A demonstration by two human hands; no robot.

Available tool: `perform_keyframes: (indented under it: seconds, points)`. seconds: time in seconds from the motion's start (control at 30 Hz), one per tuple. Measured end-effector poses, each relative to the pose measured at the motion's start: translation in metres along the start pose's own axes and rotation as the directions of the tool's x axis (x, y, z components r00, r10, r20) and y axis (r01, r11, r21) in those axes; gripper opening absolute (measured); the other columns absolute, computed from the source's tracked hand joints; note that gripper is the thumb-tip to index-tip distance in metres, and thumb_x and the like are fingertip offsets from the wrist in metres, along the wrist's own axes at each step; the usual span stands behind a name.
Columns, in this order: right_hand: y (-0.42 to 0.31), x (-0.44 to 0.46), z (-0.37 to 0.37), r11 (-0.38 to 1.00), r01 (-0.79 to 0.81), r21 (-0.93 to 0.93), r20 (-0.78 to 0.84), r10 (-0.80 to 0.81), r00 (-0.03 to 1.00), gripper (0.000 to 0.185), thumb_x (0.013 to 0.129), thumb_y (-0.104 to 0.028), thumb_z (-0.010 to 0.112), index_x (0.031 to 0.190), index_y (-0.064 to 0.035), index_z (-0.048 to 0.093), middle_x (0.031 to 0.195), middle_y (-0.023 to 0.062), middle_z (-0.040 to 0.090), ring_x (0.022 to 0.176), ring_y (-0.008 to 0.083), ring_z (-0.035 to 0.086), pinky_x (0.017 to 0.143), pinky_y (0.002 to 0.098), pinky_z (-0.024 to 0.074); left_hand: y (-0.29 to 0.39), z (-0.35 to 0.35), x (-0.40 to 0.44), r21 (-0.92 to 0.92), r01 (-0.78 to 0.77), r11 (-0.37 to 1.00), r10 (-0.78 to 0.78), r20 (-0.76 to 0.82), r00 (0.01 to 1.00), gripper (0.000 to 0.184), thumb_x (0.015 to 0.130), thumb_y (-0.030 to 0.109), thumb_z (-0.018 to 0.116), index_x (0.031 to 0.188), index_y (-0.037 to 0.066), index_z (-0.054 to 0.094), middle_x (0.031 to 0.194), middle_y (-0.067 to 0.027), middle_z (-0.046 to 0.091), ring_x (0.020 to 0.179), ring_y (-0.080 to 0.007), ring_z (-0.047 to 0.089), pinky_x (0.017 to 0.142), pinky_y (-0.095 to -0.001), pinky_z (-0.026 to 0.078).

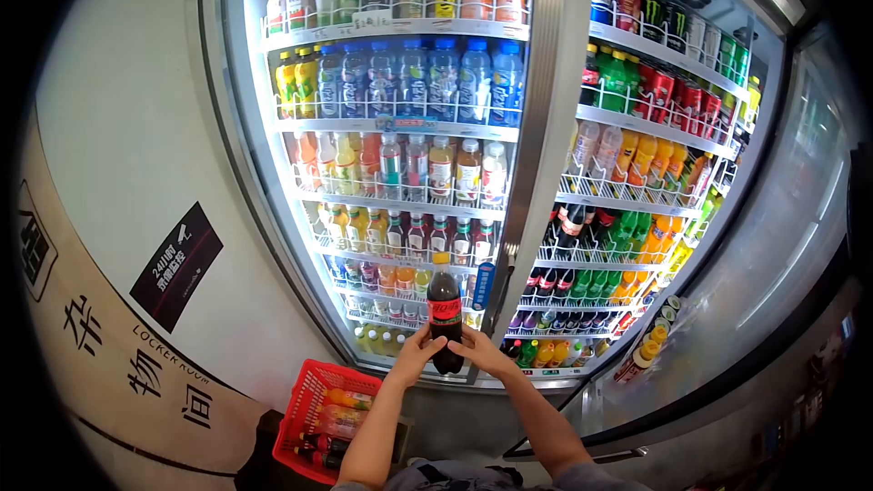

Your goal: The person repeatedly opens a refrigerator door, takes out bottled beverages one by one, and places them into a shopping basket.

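A dark cola bottle (pixel 445 336) with a red label and a yellow cap stands upright between my two hands, in front of the drinks fridge. From its left side, my left hand (pixel 416 354) grips the lower part of the bottle. My right hand (pixel 479 351) closes on it from the other side, at about the same height. Below and to the left is a red plastic basket (pixel 289 409). Inside it lie an orange drink bottle (pixel 350 398), pinkish bottles (pixel 339 421) and dark cola bottles (pixel 323 442).
A lit fridge section (pixel 397 127) full of bottled drinks is behind a glass door on the left. On the right, another section (pixel 627 191) stands open, its glass door (pixel 755 282) swung outward. A dark sign (pixel 177 266) is on the white wall.
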State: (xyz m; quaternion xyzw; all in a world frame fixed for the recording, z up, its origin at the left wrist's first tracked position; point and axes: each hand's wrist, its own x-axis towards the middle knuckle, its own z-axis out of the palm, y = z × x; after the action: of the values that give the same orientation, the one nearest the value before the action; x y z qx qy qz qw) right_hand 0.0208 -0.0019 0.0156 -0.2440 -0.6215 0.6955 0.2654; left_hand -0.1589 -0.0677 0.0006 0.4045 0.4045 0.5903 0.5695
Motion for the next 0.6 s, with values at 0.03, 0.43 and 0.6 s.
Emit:
perform_keyframes:
  seconds: [0.03,0.43,0.6]
  points:
    - [-0.001,0.009,0.007,0.999,-0.036,-0.005,0.031,0.037,0.999,0.066,0.093,-0.030,0.067,0.145,-0.0010,0.037,0.140,0.0115,0.048,0.131,0.0212,0.045,0.111,0.0359,0.0332,0.002,-0.012,-0.001,0.007,-0.014,1.000,0.014,-0.018,1.000,0.051,0.092,0.023,0.068,0.136,0.004,0.050,0.121,-0.0031,0.060,0.108,-0.0119,0.056,0.092,-0.0276,0.044]
    - [0.026,0.109,0.057,0.990,-0.074,-0.122,0.306,0.108,0.946,0.056,0.094,-0.025,0.066,0.141,-0.0034,0.043,0.137,0.0075,0.051,0.127,0.0190,0.050,0.108,0.0341,0.0375,0.025,-0.110,-0.023,0.030,-0.020,0.999,0.025,-0.178,0.984,0.057,0.091,0.018,0.069,0.140,0.001,0.045,0.127,-0.0077,0.059,0.118,-0.0161,0.054,0.100,-0.0296,0.042]
    - [0.052,0.142,0.098,0.992,-0.076,-0.096,0.404,0.109,0.908,0.054,0.094,-0.020,0.066,0.140,-0.0044,0.043,0.135,0.0072,0.053,0.125,0.0170,0.050,0.106,0.0334,0.0392,0.017,-0.149,-0.052,0.021,-0.057,0.998,0.060,-0.284,0.957,0.058,0.092,0.016,0.067,0.142,0.000,0.042,0.132,-0.0081,0.056,0.121,-0.0158,0.052,0.105,-0.0297,0.038]
